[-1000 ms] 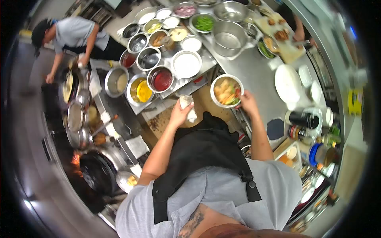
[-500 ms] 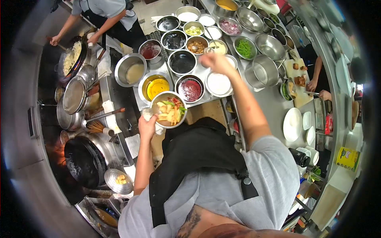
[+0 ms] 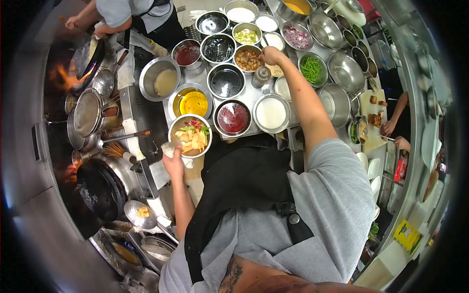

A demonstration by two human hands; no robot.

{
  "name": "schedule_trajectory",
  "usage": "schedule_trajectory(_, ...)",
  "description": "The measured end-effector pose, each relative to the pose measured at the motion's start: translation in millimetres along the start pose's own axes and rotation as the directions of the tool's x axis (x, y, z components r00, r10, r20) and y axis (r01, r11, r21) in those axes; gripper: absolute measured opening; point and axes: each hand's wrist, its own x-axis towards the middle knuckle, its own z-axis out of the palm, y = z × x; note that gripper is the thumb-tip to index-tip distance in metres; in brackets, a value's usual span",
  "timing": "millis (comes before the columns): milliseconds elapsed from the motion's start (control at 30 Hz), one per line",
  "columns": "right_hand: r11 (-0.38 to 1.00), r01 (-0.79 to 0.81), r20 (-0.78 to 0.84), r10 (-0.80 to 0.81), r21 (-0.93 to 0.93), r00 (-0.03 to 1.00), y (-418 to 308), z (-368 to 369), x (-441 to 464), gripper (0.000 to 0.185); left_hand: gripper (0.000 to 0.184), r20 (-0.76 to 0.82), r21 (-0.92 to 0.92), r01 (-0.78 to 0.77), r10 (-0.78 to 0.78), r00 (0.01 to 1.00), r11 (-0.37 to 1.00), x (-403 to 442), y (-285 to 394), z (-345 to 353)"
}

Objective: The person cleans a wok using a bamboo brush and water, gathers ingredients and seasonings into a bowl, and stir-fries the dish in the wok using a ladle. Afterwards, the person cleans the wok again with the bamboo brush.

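Observation:
My left hand (image 3: 173,165) is closed around the edge of a metal bowl (image 3: 209,145), with a white cloth (image 3: 167,150) between hand and bowl. In the bowl lie pale yellow slices (image 3: 194,140), red chili pieces and green stalks. My right hand (image 3: 272,56) reaches across the table, fingers closed on what looks like a thin spoon handle; the spoon's lower end is hidden. Below that hand is a pot with pale yellow contents (image 3: 276,71), partly covered. Close by stand a pepper mill (image 3: 262,75) and a pot of brown chunks (image 3: 247,59).
Pots of red sauce (image 3: 233,117), yellow oil (image 3: 193,103) and dark liquid (image 3: 225,80) crowd the table. At left, a co-worker (image 3: 122,19) tilts a wok (image 3: 88,63) over flames. A large wok (image 3: 100,188) sits nearer. Another person's hands (image 3: 391,128) cut food at right.
My right hand has moved up and slightly right, onto the spoon handle. The bowl in my left hand has shifted left. Flames now show under the co-worker's wok, which is tilted.

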Motion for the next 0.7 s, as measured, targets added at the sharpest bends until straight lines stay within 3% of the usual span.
schedule_trajectory(67,0.992,0.104,-0.227,-0.119,-0.074,0.967,8.2,9.1,0.7,0.024,0.026,-0.015,-0.07,0.01,-0.011,1.0,0.997,-8.7,7.0,21.1)
schedule_trajectory(167,0.972,0.233,-0.288,-0.214,0.035,0.934,14.3,7.6,-13.4,0.024,0.027,-0.026,-0.068,0.013,-0.015,1.0,0.998,-22.2,24.4,53.9)
schedule_trajectory(400,0.921,0.316,-0.146,-0.289,0.228,0.946,38.0,-11.6,-21.9,0.023,0.029,-0.045,-0.117,0.011,-0.016,0.999,0.993,-22.7,50.4,111.5)
schedule_trajectory(467,0.834,0.088,0.031,-0.126,0.545,0.992,47.0,-22.7,-31.5,0.026,0.032,-0.075,-0.011,0.0,-0.001,0.997,1.0,-9.2,52.2,123.8)
schedule_trajectory(567,0.765,0.131,-0.021,-0.152,0.631,0.988,39.3,-55.0,-72.3,0.024,0.033,-0.059,-0.04,-0.037,0.035,0.998,0.999,14.5,66.1,151.0)
schedule_trajectory(633,0.744,0.107,0.036,-0.173,0.659,0.984,34.9,-70.2,-91.2,0.022,0.032,-0.049,0.005,-0.053,0.053,0.997,0.999,43.9,58.1,167.7)
schedule_trajectory(700,0.687,0.244,-0.118,-0.226,0.685,0.967,18.3,-82.8,-118.6,0.018,0.033,-0.05,-0.036,-0.135,0.133,0.99,0.99,48.4,88.8,193.3)
